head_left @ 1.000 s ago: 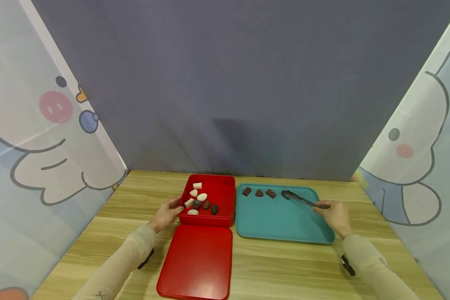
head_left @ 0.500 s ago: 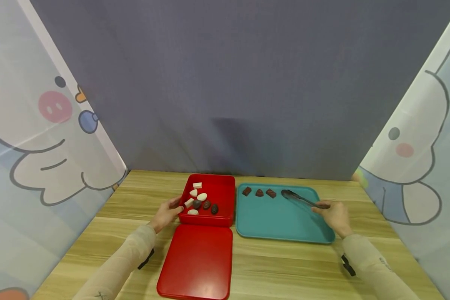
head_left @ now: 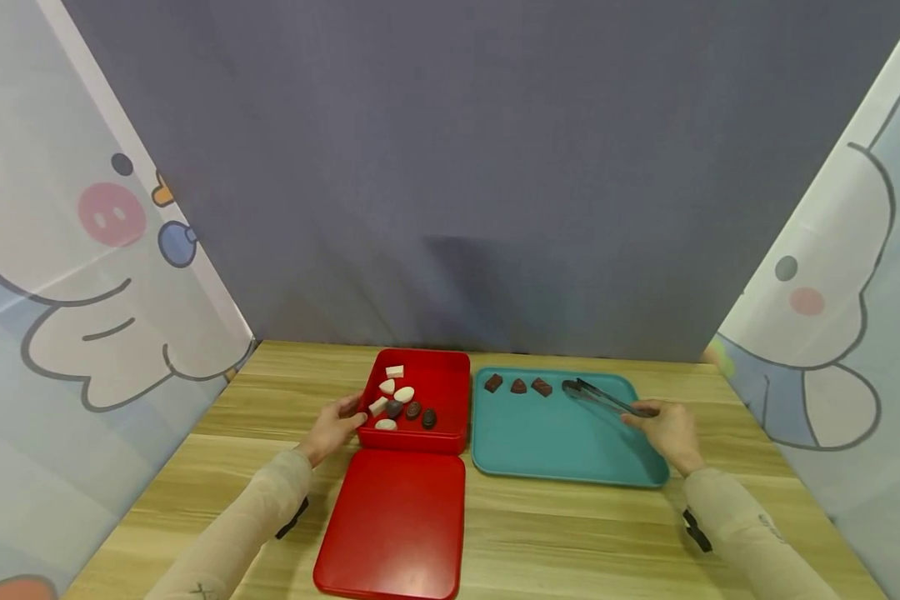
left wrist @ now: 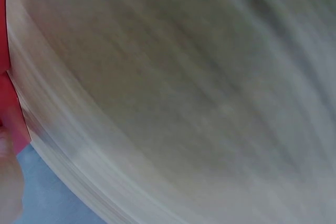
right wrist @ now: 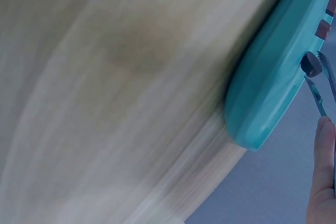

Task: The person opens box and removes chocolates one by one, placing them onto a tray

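Spanning a dark chocolate (right wrist: 310,65) with parted tongs (head_left: 606,395), at the right end of a row with three brown chocolates (head_left: 519,387) on the teal tray (head_left: 547,442). Apparently running part-way, with eight more pieces (head_left: 404,395) in the red box (head_left: 446,383) and the red lid (head_left: 393,525) off, flat on the surface (head_left: 555,542); not indicating the direction of transfer. Pinching the tongs' handle end in the right hand (head_left: 670,432). Resting the left hand (head_left: 332,431), fingers relaxed, against the box's left side.
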Demonstrator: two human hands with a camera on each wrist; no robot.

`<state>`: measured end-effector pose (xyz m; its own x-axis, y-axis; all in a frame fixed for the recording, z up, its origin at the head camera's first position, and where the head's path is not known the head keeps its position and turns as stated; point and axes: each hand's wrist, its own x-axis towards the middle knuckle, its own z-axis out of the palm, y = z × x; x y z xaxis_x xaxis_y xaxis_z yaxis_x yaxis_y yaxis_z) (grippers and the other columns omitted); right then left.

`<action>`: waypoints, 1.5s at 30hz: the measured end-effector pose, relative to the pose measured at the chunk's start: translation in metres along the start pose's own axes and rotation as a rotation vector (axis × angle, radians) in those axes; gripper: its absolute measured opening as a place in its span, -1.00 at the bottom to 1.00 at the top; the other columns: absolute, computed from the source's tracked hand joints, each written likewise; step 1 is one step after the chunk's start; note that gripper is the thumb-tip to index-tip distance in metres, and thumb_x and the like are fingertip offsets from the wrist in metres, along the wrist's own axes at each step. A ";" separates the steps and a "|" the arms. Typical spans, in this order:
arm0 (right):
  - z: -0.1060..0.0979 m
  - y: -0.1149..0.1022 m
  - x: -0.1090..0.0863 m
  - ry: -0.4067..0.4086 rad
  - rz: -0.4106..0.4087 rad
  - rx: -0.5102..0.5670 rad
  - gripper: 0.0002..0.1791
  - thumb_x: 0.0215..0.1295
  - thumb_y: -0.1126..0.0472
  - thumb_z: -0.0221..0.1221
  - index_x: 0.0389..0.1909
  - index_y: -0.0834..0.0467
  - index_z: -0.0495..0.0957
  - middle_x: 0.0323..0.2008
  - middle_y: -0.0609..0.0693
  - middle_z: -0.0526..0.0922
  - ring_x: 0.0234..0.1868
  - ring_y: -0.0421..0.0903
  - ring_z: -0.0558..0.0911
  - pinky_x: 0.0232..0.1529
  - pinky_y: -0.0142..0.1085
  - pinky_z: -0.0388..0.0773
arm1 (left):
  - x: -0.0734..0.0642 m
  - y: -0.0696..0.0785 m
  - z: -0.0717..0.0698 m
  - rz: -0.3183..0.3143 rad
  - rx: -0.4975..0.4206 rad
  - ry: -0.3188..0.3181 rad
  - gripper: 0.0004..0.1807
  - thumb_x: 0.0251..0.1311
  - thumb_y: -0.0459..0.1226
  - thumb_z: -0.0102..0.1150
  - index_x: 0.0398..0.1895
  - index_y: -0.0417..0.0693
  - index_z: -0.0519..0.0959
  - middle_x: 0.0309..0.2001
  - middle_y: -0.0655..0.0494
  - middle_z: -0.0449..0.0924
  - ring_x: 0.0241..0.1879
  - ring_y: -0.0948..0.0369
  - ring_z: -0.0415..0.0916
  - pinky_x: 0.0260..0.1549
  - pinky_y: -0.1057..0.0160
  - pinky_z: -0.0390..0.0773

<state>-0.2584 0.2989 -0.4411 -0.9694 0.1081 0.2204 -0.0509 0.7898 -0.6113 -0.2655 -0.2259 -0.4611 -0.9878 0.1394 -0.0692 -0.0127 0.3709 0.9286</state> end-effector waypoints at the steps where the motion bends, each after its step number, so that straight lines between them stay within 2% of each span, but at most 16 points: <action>1: 0.000 -0.001 0.000 0.000 0.002 0.001 -0.63 0.02 0.14 0.33 -0.20 0.31 0.65 -0.22 0.26 0.66 -0.11 0.26 0.57 -0.22 -0.06 0.52 | 0.000 0.000 0.000 -0.001 -0.001 -0.001 -0.43 0.33 -0.35 -0.11 0.38 -0.25 0.07 0.33 -0.30 0.12 0.28 -0.15 0.15 0.14 0.01 0.37; 13: 0.000 -0.014 0.003 -0.059 0.068 0.074 -0.42 0.10 -0.06 0.25 -0.03 0.33 0.55 -0.05 0.32 0.58 -0.03 0.26 0.52 -0.13 -0.03 0.50 | -0.003 -0.002 0.001 -0.012 -0.005 -0.009 -0.43 0.33 -0.35 -0.11 0.38 -0.26 0.06 0.32 -0.32 0.12 0.27 -0.16 0.17 0.06 0.08 0.45; 17: 0.001 -0.026 0.005 -0.097 0.091 0.111 -0.35 0.12 -0.13 0.22 0.05 0.30 0.50 0.04 0.31 0.53 0.01 0.24 0.50 -0.09 -0.04 0.49 | -0.003 -0.003 0.002 -0.007 0.009 -0.009 -0.42 0.33 -0.34 -0.10 0.38 -0.26 0.06 0.32 -0.31 0.13 0.26 -0.16 0.18 0.06 0.08 0.45; 25: 0.002 -0.058 0.008 -0.147 0.088 0.191 -0.20 0.03 -0.29 0.19 0.14 0.23 0.45 0.09 0.26 0.49 0.05 0.17 0.48 -0.07 -0.06 0.50 | 0.003 -0.002 0.003 -0.005 0.004 0.001 -0.42 0.32 -0.35 -0.09 0.38 -0.23 0.08 0.32 -0.27 0.15 0.27 -0.13 0.18 0.12 0.05 0.40; 32: 0.014 -0.088 0.010 -0.174 0.007 0.291 -0.33 0.08 -0.17 0.23 0.14 0.16 0.47 0.09 0.20 0.52 0.05 0.12 0.51 -0.08 -0.07 0.53 | 0.005 -0.001 0.000 0.001 0.031 0.013 -0.43 0.32 -0.35 -0.09 0.37 -0.27 0.09 0.31 -0.31 0.16 0.25 -0.15 0.20 0.07 0.10 0.43; 37: 0.029 -0.107 0.011 -0.182 -0.030 0.304 -0.39 0.03 -0.15 0.27 0.07 0.10 0.52 0.04 0.13 0.57 0.01 0.08 0.55 -0.10 -0.10 0.55 | 0.006 -0.002 -0.002 -0.007 0.019 0.010 -0.43 0.32 -0.35 -0.10 0.38 -0.25 0.08 0.32 -0.30 0.15 0.25 -0.14 0.20 0.04 0.15 0.44; 45: 0.052 -0.131 0.007 -0.231 -0.072 0.315 -0.49 0.02 -0.03 0.32 -0.02 0.13 0.58 -0.07 0.10 0.63 -0.08 0.03 0.60 -0.19 -0.17 0.58 | 0.004 -0.002 0.000 0.002 0.025 0.019 -0.43 0.31 -0.36 -0.08 0.37 -0.26 0.11 0.30 -0.30 0.18 0.26 -0.14 0.20 0.06 0.17 0.41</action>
<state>-0.2714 0.1648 -0.3990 -0.9873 -0.1083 0.1165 -0.1575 0.5624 -0.8117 -0.2695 -0.2257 -0.4634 -0.9905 0.1231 -0.0605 -0.0073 0.3933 0.9194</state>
